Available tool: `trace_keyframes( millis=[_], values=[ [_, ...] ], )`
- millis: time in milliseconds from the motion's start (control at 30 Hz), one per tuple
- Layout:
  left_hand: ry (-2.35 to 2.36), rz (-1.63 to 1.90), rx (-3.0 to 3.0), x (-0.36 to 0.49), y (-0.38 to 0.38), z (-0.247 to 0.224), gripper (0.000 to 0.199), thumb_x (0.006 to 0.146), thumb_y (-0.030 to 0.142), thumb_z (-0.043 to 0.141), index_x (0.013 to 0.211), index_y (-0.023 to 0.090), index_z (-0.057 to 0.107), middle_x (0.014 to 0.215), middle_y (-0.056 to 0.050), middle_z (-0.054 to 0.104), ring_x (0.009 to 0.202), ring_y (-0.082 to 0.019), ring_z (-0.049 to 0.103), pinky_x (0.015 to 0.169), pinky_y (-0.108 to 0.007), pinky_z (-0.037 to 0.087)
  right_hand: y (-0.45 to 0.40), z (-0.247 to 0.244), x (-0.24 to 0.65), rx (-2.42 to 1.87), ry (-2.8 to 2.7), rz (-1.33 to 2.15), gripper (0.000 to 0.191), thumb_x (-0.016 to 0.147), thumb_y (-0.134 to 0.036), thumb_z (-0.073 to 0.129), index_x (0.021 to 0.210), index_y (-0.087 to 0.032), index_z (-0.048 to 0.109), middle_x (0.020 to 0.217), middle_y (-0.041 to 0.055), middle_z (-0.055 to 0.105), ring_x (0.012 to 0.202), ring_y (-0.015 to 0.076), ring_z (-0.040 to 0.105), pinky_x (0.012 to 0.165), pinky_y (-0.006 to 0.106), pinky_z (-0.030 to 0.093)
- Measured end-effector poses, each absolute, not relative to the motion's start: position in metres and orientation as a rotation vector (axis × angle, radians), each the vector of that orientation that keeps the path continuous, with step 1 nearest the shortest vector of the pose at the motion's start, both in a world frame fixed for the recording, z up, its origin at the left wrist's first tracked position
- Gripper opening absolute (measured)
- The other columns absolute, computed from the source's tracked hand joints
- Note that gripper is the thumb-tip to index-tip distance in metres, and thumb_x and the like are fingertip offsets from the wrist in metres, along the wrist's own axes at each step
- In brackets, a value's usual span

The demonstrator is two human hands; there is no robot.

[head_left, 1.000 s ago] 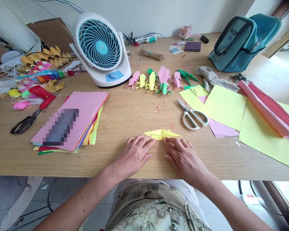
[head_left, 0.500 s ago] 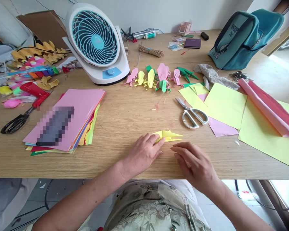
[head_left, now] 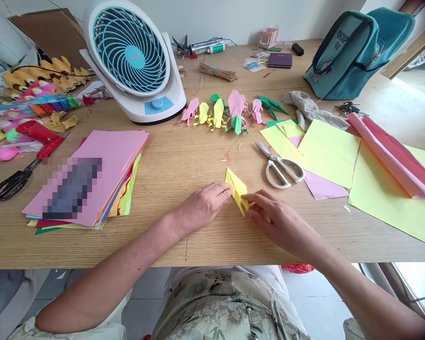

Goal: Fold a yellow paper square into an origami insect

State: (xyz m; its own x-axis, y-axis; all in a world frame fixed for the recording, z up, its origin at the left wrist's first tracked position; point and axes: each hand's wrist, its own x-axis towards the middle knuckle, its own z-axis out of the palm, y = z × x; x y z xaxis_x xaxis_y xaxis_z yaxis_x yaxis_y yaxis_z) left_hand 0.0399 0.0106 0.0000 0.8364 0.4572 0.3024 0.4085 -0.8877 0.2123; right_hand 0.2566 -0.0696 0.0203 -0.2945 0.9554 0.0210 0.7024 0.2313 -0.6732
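Observation:
A small folded yellow paper [head_left: 236, 186] stands out in front of me near the table's front edge, its single point toward the back and its narrow split ends toward me. My left hand [head_left: 207, 204] has its fingers pressed together on the paper's left edge. From the right, my right hand [head_left: 274, 217] pinches the paper's lower right side between thumb and fingers. Beyond the hands is a row of folded paper figures, among them a pink one [head_left: 236, 104], a yellow one [head_left: 218, 113] and a green one [head_left: 273, 106].
White-handled scissors [head_left: 283, 170] lie right of the hands, beside yellow sheets [head_left: 331, 151] and a rolled pink sheet [head_left: 393, 158]. A stack of coloured paper [head_left: 116, 151] is at left. Behind stand a fan [head_left: 134, 56] and a teal bag [head_left: 350, 56].
The yellow paper has turned from lying sideways to pointing away from me. My right hand has moved left and taken hold of it; my left hand has shifted slightly. The view has shifted a little.

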Motion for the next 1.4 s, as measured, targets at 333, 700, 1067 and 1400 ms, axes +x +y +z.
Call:
trace_keyframes(
  millis=[333, 700, 1067, 1400],
  values=[
    [0.954, 0.342, 2.778, 0.052, -0.010, 0.017, 0.032, 0.088, 0.034, 0.064, 0.113, 0.015, 0.059, 0.114, -0.010, 0.064, 0.106, -0.026, 0.057, 0.093, -0.041, 0.050, -0.085, 0.019, 0.256, -1.130, -2.232, 0.921, 0.018, 0.098, -0.018, 0.045, 0.102, -0.019, 0.063, 0.090, 0.0036, 0.065, 0.082, 0.0150, 0.062, 0.073, 0.029, 0.050],
    [0.929, 0.680, 2.748, 0.040, 0.006, -0.001, 0.018, 0.097, 0.017, 0.049, 0.101, 0.017, 0.066, 0.096, -0.005, 0.070, 0.092, -0.018, 0.061, 0.083, -0.031, 0.050, -0.048, 0.015, 0.269, -1.191, -2.414, 0.210, 0.020, 0.094, -0.018, 0.053, 0.112, -0.016, 0.061, 0.110, 0.0128, 0.062, 0.095, 0.0238, 0.057, 0.083, 0.040, 0.049],
    [0.842, 0.562, 2.758, 0.034, 0.002, 0.009, 0.044, 0.081, 0.000, 0.049, 0.119, 0.020, 0.060, 0.119, -0.006, 0.066, 0.116, -0.023, 0.053, 0.099, -0.041, 0.042, -0.034, 0.003, 0.255, -1.196, -2.377, 0.078, 0.016, 0.096, -0.015, 0.049, 0.090, -0.017, 0.063, 0.087, 0.0086, 0.063, 0.077, 0.0189, 0.052, 0.070, 0.033, 0.043],
    [0.854, 0.505, 2.699, 0.036, -0.008, 0.013, 0.020, 0.087, 0.029, 0.062, 0.105, 0.018, 0.063, 0.109, -0.007, 0.066, 0.104, -0.024, 0.054, 0.091, -0.040, 0.042, -0.041, 0.000, 0.256, -1.179, -2.436, 0.075, 0.017, 0.095, -0.016, 0.050, 0.084, -0.016, 0.064, 0.082, 0.0082, 0.062, 0.073, 0.0186, 0.048, 0.066, 0.032, 0.040]
  ],
)
